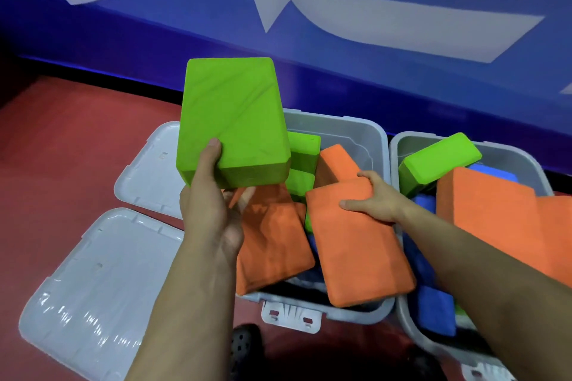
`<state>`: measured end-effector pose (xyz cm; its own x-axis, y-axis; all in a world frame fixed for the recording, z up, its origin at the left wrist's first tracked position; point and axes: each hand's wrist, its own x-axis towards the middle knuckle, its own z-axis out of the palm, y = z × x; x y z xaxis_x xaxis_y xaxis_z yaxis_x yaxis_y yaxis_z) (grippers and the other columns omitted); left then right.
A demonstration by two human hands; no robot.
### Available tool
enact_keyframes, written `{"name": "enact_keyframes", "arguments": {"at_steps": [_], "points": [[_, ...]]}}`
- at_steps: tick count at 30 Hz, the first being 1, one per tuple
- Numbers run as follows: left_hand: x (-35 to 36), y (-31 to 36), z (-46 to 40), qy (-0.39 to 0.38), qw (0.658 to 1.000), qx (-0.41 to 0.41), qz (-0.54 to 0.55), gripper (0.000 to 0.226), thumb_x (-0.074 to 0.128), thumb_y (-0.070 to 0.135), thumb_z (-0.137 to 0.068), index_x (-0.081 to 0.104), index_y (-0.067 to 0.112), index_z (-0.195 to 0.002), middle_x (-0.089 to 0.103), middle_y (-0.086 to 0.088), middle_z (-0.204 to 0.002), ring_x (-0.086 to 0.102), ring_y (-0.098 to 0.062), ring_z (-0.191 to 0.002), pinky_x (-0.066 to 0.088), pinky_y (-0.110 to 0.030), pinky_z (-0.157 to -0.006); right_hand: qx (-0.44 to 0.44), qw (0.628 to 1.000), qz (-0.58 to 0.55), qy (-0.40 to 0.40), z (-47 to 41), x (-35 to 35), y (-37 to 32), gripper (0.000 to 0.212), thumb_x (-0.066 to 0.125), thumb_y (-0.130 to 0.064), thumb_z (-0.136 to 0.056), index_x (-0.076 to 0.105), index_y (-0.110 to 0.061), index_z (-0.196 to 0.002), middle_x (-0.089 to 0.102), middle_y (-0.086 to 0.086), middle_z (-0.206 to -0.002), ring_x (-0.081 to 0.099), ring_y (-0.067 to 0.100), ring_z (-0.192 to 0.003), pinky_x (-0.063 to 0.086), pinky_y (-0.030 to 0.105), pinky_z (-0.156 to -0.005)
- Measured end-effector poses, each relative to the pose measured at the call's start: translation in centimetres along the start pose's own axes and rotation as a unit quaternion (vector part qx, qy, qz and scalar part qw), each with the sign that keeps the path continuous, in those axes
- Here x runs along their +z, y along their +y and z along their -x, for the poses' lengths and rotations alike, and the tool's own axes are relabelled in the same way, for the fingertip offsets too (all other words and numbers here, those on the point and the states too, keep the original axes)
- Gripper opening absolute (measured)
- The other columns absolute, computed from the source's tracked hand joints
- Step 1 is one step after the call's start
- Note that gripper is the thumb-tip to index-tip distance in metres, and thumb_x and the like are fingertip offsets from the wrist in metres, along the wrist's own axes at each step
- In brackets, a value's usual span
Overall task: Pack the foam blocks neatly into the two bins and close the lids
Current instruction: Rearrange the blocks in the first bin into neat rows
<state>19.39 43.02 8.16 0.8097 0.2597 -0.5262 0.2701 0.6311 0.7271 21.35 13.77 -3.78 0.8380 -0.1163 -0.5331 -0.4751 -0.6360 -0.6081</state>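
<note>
My left hand (210,204) grips a green foam block (230,120) by its near end and holds it above the left bin (365,133). My right hand (376,198) grips the far end of an orange block (356,247) that lies tilted across that bin. Another orange block (272,241) and green blocks (303,161) sit loosely inside it, with blue ones underneath. The right bin (411,328) holds a green block (439,161), a large orange block (501,219) and blue blocks (436,309). Both bins are uncovered.
Two grey lids (93,281) (148,170) lie flat on the red floor left of the bins. A blue wall with white shapes (340,25) rises just behind the bins. A dark shoe (247,343) shows at the bottom edge near the left bin's latch (291,315).
</note>
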Motion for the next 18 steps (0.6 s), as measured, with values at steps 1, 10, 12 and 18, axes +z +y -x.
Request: {"name": "enact_keyframes", "arguments": {"at_steps": [1, 10, 12, 18], "points": [[0.0, 0.0, 0.0, 0.000, 1.000, 0.000, 0.004, 0.039, 0.079, 0.040, -0.083, 0.072, 0.022, -0.117, 0.076, -0.002, -0.111, 0.073, -0.025, -0.106, 0.060, -0.035, -0.070, -0.002, 1.000, -0.014, 0.017, 0.1, -0.2, 0.2, 0.096, 0.089, -0.044, -0.070, 0.035, -0.027, -0.148, 0.057, 0.002, -0.133, 0.059, 0.019, -0.114, 0.047, 0.034, -0.103], [-0.2, 0.0, -0.3, 0.001, 1.000, -0.006, 0.023, 0.034, 0.077, 0.041, -0.085, 0.070, 0.025, -0.115, 0.073, -0.004, -0.120, 0.071, -0.025, -0.106, 0.063, -0.041, -0.077, 0.100, 0.905, -0.374, 0.178, -2.0, -4.2, -3.2, 0.069, 0.080, -0.045, -0.081, 0.040, -0.027, -0.134, 0.062, 0.002, -0.124, 0.062, 0.019, -0.089, 0.055, 0.037, -0.072], [-0.2, -0.1, -0.5, 0.001, 0.999, -0.009, 0.031, 0.033, 0.077, 0.041, -0.085, 0.070, 0.025, -0.113, 0.072, -0.005, -0.120, 0.071, -0.026, -0.107, 0.062, -0.041, -0.077, 0.129, 0.868, -0.443, 0.185, -3.0, -4.1, -3.9, 0.069, 0.078, -0.049, -0.081, 0.037, -0.028, -0.133, 0.057, 0.001, -0.127, 0.062, 0.026, -0.103, 0.056, 0.050, -0.081], [0.1, -0.7, -0.8, 0.001, 0.999, -0.021, 0.033, 0.033, 0.078, 0.042, -0.084, 0.071, 0.024, -0.111, 0.070, -0.007, -0.123, 0.068, -0.027, -0.111, 0.062, -0.039, -0.074, 0.142, 0.785, -0.575, 0.182, -8.2, -1.4, -4.1, 0.085, 0.085, -0.044, -0.076, 0.040, -0.017, -0.143, 0.050, 0.011, -0.139, 0.059, 0.037, -0.110, 0.060, 0.044, -0.054]]}}
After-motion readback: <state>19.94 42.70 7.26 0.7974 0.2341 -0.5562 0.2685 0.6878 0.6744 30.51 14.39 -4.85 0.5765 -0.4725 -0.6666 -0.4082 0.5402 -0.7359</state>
